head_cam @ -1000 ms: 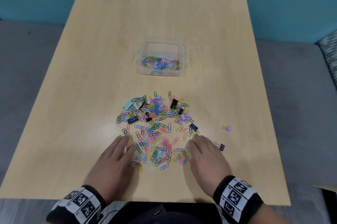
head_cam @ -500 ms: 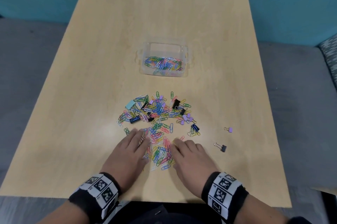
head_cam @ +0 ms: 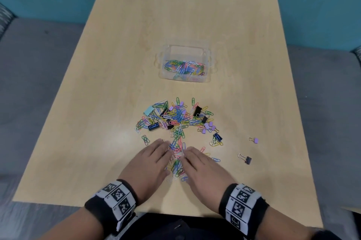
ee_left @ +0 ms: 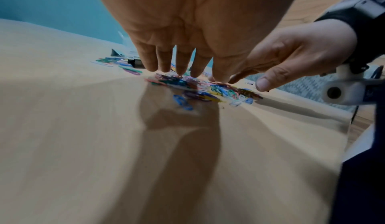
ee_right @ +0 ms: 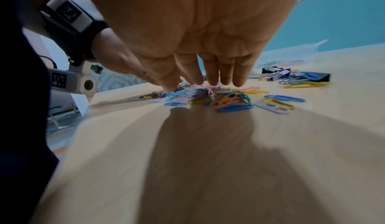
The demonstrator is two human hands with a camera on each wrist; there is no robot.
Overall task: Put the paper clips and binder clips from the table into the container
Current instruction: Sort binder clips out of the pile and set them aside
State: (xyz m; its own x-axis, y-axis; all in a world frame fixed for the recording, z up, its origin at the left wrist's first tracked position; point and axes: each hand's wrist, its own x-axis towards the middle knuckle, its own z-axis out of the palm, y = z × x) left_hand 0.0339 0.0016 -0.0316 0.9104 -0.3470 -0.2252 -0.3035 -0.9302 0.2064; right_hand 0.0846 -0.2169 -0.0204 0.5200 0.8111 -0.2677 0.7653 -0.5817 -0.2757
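Currently both hands lie palm-down with fingers extended, gripping nothing. The left hand [head_cam: 150, 163] and the right hand [head_cam: 201, 167] flank a narrow ridge of paper clips [head_cam: 176, 161], fingertips touching it from either side.

Beyond the fingertips, the rest of the pile spreads wider and carries the binder clips [head_cam: 198, 111]. Further ahead on the counter [head_cam: 97, 103] stands the clear container [head_cam: 185, 63], already holding some paper clips. Two stray binder clips lie well apart to the right of the right hand: a dark one [head_cam: 247, 159] and a purple one [head_cam: 255, 140].

Hazards, as a judgement:
- Flat, slippery clips may escape under the palms or out of the near end of the ridge if the hands close unevenly.
- Interlinked clips may drag extra ones and drop them during transfer.

Orientation: the gathered ridge has its long axis running away from the hands, toward the container. Individual clips point in mixed directions.
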